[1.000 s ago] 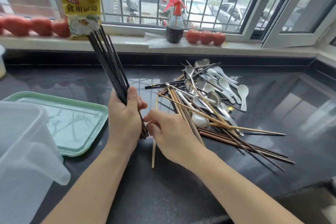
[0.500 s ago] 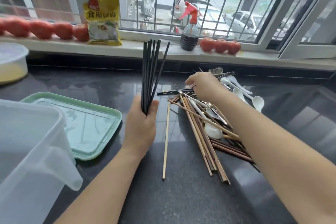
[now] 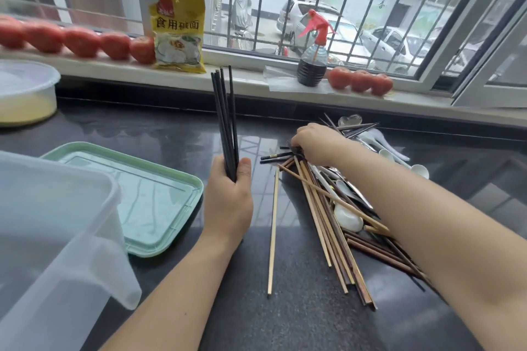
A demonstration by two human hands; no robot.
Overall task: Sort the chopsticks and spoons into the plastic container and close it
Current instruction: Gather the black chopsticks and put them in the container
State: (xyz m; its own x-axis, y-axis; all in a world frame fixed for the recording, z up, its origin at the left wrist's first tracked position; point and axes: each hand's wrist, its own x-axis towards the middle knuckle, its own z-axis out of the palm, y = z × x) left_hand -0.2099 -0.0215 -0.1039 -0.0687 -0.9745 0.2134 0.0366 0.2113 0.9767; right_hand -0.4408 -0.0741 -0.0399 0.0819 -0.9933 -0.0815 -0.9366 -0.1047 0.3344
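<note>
My left hand [image 3: 229,202] grips a bundle of black chopsticks [image 3: 225,120], held upright above the dark counter. My right hand [image 3: 316,142] reaches into the far side of the mixed pile [image 3: 336,208] of wooden and dark chopsticks and white and metal spoons, its fingers curled over the ends of black chopsticks [image 3: 275,156] lying there. One pale wooden chopstick [image 3: 273,231] lies apart, left of the pile. The clear plastic container [image 3: 51,236] stands at the near left, and its green lid [image 3: 137,196] lies flat behind it.
A windowsill at the back carries rows of tomatoes [image 3: 79,41], a yellow packet [image 3: 179,34] and a spray bottle [image 3: 312,63]. A round lidded tub [image 3: 25,91] sits at the far left of the counter. An open window frame [image 3: 490,71] juts in at the right.
My left hand has brought the black bundle from tilted to upright. My right hand has moved from near the left hand to the far end of the pile.
</note>
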